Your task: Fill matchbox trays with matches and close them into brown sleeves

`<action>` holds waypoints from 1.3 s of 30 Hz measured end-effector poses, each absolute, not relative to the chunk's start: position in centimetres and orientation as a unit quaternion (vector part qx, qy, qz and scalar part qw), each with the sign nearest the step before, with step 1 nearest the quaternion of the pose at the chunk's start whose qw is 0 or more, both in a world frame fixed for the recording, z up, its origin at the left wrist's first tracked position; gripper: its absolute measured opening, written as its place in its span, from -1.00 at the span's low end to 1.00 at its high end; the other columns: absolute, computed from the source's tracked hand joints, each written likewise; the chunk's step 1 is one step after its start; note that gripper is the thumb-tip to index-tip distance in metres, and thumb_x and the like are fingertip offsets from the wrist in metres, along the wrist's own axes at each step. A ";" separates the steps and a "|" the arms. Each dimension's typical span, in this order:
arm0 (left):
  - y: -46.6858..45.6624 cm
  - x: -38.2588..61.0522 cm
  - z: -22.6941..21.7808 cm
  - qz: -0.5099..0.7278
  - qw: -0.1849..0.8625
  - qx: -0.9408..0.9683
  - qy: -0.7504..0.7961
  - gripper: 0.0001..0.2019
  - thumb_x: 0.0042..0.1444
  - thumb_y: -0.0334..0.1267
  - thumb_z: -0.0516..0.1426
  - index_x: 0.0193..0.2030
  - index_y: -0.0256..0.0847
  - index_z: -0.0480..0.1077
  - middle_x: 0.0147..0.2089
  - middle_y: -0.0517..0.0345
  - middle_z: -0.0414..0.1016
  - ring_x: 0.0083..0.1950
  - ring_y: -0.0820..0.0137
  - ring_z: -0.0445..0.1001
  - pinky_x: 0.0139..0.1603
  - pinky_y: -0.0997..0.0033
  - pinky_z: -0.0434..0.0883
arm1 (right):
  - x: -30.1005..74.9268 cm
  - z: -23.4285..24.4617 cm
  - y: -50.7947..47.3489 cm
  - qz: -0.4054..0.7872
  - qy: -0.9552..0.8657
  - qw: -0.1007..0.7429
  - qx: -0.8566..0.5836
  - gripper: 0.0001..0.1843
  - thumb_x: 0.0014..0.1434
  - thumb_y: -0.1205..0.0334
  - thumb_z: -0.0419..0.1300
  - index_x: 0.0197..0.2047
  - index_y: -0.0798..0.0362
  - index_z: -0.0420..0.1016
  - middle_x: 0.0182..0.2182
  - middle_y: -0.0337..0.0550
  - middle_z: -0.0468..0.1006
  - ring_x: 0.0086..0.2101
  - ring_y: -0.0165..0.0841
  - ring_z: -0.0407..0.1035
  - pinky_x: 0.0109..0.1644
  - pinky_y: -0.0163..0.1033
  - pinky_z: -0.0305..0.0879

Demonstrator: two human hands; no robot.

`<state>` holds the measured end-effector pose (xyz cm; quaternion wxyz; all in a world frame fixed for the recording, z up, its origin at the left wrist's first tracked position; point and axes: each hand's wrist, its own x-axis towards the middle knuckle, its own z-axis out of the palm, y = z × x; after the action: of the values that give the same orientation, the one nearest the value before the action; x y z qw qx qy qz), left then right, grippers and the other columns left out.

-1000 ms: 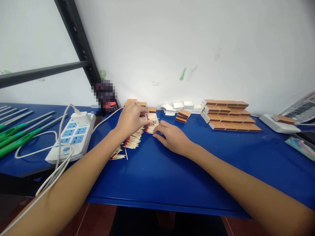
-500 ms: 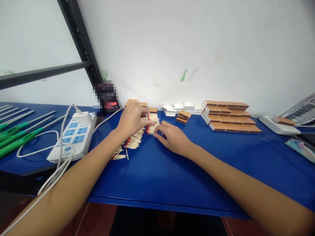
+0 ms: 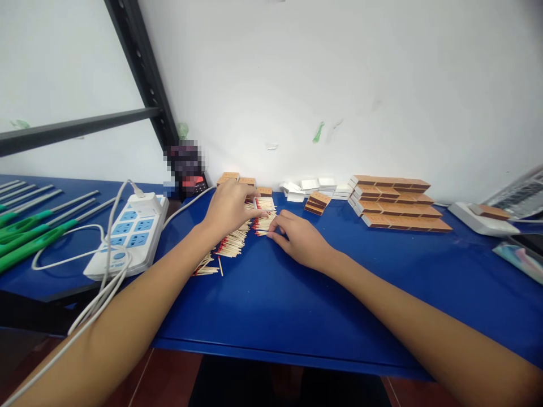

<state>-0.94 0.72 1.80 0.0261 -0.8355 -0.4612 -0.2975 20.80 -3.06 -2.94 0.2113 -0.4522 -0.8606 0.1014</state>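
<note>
Right at the back of the blue table (image 3: 271, 294), the person's left hand (image 3: 231, 208) is half curled, knuckles up. Its thumb and fingertips rest against the left edge of a small open matchbox tray (image 3: 265, 202) full of red-tipped matches. I cannot tell whether it actually grips the tray or only steadies it. The right hand (image 3: 297, 237) lies palm down just in front of the tray. Its fingers are loosely bent and the tips sit among a few matches spilling out below it; whether any are pinched between them is hidden from me.

Under the left wrist a pile of matches (image 3: 232, 243) runs down toward the near edge, and a few loose ones (image 3: 206, 267) are scattered at its end. Behind the hands, against the white wall, sit some brown matchboxes (image 3: 231, 176). To the right are a heap of white trays (image 3: 314, 183), a short tilted stack of boxes (image 3: 317, 202), and then a long, neat stack of boxes (image 3: 394, 203).

Off to the left lies a white power strip (image 3: 127, 233) with blue sockets and a looping white cable. Beyond it is a row of green-handled tools (image 3: 29, 232), under a black shelf frame (image 3: 139, 73).
</note>
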 end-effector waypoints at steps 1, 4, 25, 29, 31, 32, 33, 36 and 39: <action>0.7 -0.9 1.8 -0.296 0.026 -0.835 -0.463 -0.72 0.08 -0.07 0.49 -0.23 -0.17 0.60 -0.22 0.07 0.68 -0.10 0.13 0.51 -0.07 0.18 0.35 | 20.8 -2.9 -3.1 0.102 -0.860 0.210 -0.453 -0.95 0.41 0.35 0.22 -0.12 0.04 0.52 -0.14 -0.13 0.49 -0.25 -0.33 0.41 -0.15 -0.23 0.24; 0.6 -0.9 1.8 -0.291 0.027 -0.836 -0.465 -0.74 0.09 -0.09 0.49 -0.23 -0.17 0.60 -0.22 0.07 0.68 -0.10 0.12 0.51 -0.07 0.17 0.35 | 20.8 -2.8 -3.1 0.103 -0.860 0.203 -0.457 -0.95 0.43 0.33 0.21 -0.12 0.04 0.51 -0.13 -0.12 0.49 -0.26 -0.33 0.40 -0.17 -0.22 0.23; 0.5 -0.8 1.9 -0.276 0.035 -0.837 -0.472 -0.73 0.10 -0.05 0.48 -0.23 -0.15 0.60 -0.21 0.10 0.65 -0.10 0.15 0.47 -0.10 0.18 0.32 | 20.2 -2.5 -3.7 0.088 -0.864 0.193 -0.457 -0.96 0.43 0.28 0.23 -0.11 0.03 0.51 -0.15 -0.15 0.48 -0.31 -0.36 0.35 -0.23 -0.24 0.15; 0.6 -0.8 1.9 -0.269 0.037 -0.839 -0.472 -0.71 0.11 -0.01 0.47 -0.22 -0.15 0.62 -0.21 0.09 0.66 -0.10 0.14 0.48 -0.09 0.17 0.33 | 20.1 -2.3 -3.8 0.095 -0.862 0.165 -0.470 -0.92 0.47 0.28 0.19 -0.11 0.03 0.52 -0.14 -0.13 0.50 -0.30 -0.35 0.36 -0.22 -0.22 0.16; 0.7 -0.9 1.8 -0.270 0.038 -0.839 -0.470 -0.70 0.10 -0.03 0.48 -0.18 -0.16 0.62 -0.19 0.08 0.67 -0.09 0.13 0.49 -0.07 0.16 0.34 | 20.2 -2.1 -3.7 0.097 -0.862 0.155 -0.473 -0.90 0.48 0.29 0.17 -0.10 0.04 0.52 -0.12 -0.11 0.51 -0.27 -0.33 0.39 -0.21 -0.21 0.17; 0.7 -0.9 1.8 -0.270 0.037 -0.840 -0.470 -0.70 0.10 -0.03 0.48 -0.16 -0.15 0.63 -0.18 0.08 0.67 -0.08 0.13 0.49 -0.05 0.15 0.34 | 20.3 -2.0 -3.6 0.097 -0.862 0.154 -0.473 -0.90 0.48 0.30 0.16 -0.10 0.04 0.52 -0.10 -0.10 0.51 -0.26 -0.32 0.40 -0.20 -0.21 0.18; 0.7 -0.9 1.8 -0.269 0.035 -0.840 -0.470 -0.70 0.10 -0.04 0.48 -0.15 -0.15 0.63 -0.17 0.08 0.67 -0.07 0.13 0.49 -0.04 0.15 0.35 | 20.5 -1.9 -3.6 0.095 -0.862 0.157 -0.472 -0.89 0.48 0.30 0.15 -0.10 0.04 0.51 -0.09 -0.10 0.51 -0.24 -0.31 0.41 -0.19 -0.21 0.20; 0.8 -1.0 1.7 -0.263 0.029 -0.842 -0.470 -0.70 0.11 -0.04 0.48 -0.14 -0.14 0.62 -0.16 0.09 0.68 -0.07 0.13 0.49 -0.01 0.14 0.35 | 21.4 -1.4 -3.1 0.080 -0.857 0.186 -0.473 -0.90 0.49 0.28 0.15 -0.09 0.04 0.50 -0.09 -0.09 0.50 -0.20 -0.28 0.42 -0.15 -0.21 0.22; 0.7 -0.9 1.7 -0.256 0.028 -0.848 -0.463 -0.68 0.08 -0.02 0.49 -0.15 -0.13 0.62 -0.19 0.09 0.67 -0.08 0.13 0.48 -0.04 0.16 0.34 | 22.2 -0.8 -2.6 0.054 -0.843 0.231 -0.482 -0.89 0.49 0.25 0.15 -0.10 0.04 0.48 -0.12 -0.08 0.50 -0.20 -0.25 0.42 -0.15 -0.20 0.23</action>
<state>-0.91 0.74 1.70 0.0284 -0.8484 -0.4625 -0.2560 22.19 -2.59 -0.81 0.2313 -0.4825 -0.8431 0.0536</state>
